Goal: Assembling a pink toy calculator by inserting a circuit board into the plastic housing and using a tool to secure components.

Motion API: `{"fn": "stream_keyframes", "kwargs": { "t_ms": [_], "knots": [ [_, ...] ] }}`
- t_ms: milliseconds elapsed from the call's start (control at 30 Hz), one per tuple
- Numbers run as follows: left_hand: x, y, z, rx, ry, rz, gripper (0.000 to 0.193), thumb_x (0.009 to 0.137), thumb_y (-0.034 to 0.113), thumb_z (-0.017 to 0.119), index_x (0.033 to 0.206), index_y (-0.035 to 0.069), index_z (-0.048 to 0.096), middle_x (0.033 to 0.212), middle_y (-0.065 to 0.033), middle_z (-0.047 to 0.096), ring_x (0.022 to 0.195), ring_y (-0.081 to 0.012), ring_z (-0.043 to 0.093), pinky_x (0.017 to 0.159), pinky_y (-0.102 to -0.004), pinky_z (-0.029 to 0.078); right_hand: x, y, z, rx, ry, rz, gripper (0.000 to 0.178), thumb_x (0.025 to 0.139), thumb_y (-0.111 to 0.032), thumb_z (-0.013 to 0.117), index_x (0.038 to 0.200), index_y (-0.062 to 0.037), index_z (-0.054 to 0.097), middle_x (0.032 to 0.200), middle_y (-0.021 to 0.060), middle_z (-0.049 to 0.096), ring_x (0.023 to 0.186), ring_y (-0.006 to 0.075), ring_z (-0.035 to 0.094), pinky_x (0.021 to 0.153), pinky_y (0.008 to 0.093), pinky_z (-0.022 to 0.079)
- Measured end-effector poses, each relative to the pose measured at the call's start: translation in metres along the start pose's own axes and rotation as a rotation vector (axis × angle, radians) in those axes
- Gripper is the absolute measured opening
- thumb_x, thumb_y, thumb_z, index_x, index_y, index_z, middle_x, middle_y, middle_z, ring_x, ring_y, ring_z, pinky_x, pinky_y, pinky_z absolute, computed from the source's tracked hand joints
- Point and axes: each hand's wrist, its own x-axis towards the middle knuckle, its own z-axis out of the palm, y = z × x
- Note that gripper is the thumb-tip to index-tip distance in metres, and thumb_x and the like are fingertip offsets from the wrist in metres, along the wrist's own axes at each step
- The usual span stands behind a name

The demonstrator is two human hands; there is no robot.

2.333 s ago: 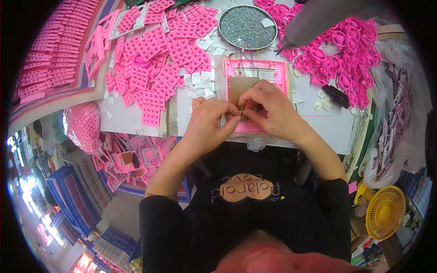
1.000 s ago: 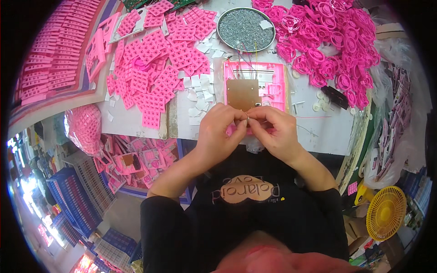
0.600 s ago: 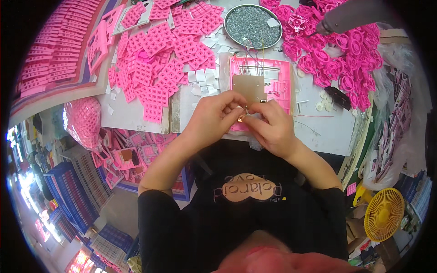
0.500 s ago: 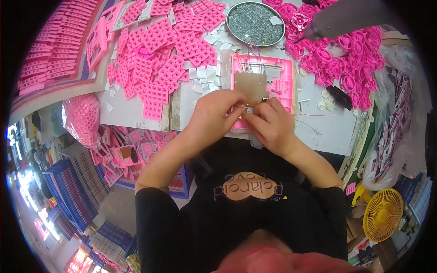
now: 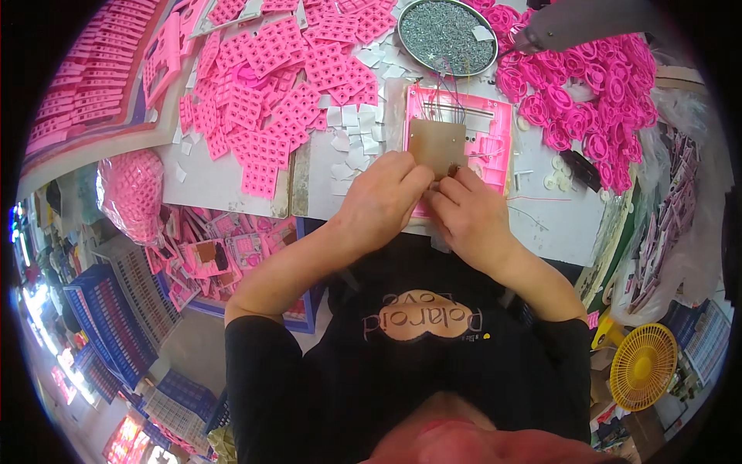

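A pink plastic housing lies in front of me on the table, with a flat brown circuit board inside it. Thin coloured wires run from the board's far edge. My left hand is closed at the board's near edge, its thumb and fingers pinched together. Beside it, my right hand is also closed, fingertips bent down near the board's near right corner. The two sets of fingertips almost meet. Whatever they pinch is hidden beneath the fingers.
Pink keypad pieces lie heaped at left, beside white paper squares. Behind the housing stands a round tray of screws. Pink ring-shaped parts pile up at right, under a grey power tool. A yellow fan stands lower right.
The view has shifted slightly, so the table things appear farther right. My left hand has moved right, and its fingers now cover the spot between the hands that showed before.
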Motion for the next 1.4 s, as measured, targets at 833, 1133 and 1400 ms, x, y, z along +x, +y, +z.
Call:
{"fn": "stream_keyframes", "kwargs": {
  "t_ms": [833,1133,1400],
  "knots": [
    [-0.024,0.014,-0.051,-1.252,0.046,-0.627,0.032,0.092,-0.003,0.061,0.125,-0.007,0.061,0.106,-0.0103,0.067,0.086,-0.0121,0.059,0.075,-0.0265,0.048,-0.003,0.008,-0.023,0.064,-0.344,-0.058,0.043,0.091,-0.029,0.068,0.129,-0.0079,0.064,0.094,0.0058,0.059,0.087,0.0237,0.061,0.068,0.0357,0.054],
    [-0.005,0.015,-0.032,-0.466,0.088,-0.317,0.018,0.088,-0.003,0.069,0.105,0.001,0.074,0.095,-0.0087,0.070,0.078,-0.0114,0.061,0.066,-0.0254,0.048,-0.007,-0.002,-0.030,-0.131,-0.464,-0.042,0.033,0.089,-0.022,0.069,0.119,-0.0097,0.068,0.090,0.0075,0.061,0.086,0.0264,0.064,0.063,0.0390,0.055],
    [0.016,0.041,-0.016,-0.186,-0.065,-0.208,0.008,0.085,0.006,0.073,0.092,0.003,0.072,0.080,-0.0109,0.068,0.071,-0.0286,0.067,0.064,-0.0363,0.054,-0.002,0.017,-0.041,0.357,0.213,-0.043,0.032,0.077,-0.009,0.080,0.107,-0.0060,0.070,0.096,0.0111,0.066,0.082,0.0280,0.064,0.069,0.0372,0.053]
  ]
}}
